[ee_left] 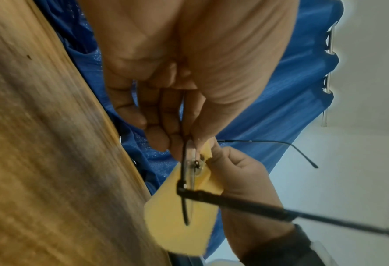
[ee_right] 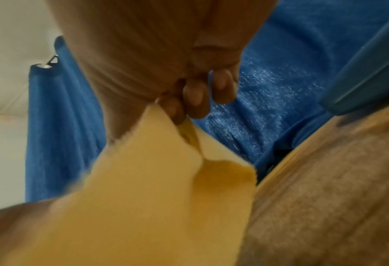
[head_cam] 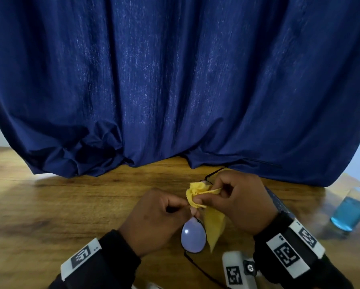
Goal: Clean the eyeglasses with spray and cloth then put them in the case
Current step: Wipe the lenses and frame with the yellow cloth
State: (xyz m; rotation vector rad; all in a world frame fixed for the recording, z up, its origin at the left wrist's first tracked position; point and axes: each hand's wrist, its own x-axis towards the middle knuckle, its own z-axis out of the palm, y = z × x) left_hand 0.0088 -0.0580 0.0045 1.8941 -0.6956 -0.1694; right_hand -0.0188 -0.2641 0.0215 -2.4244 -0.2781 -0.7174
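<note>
The eyeglasses (head_cam: pixel 193 236) are pinched at the bridge by the left hand (head_cam: pixel 154 217), long axis running near-to-far. The far lens, directly at the right hand (head_cam: pixel 239 199), is wrapped in the yellow cloth (head_cam: pixel 197 195) its grip pinches.

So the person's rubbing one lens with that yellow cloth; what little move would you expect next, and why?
Probably sliding the cloth down to the other lens. The right hand pinches the cloth bunched around the far lens, while the left hand holds the glasses near the middle. The near lens is bare, with only a loose corner of the cloth beside it, so it likely gets wiped next.
</note>
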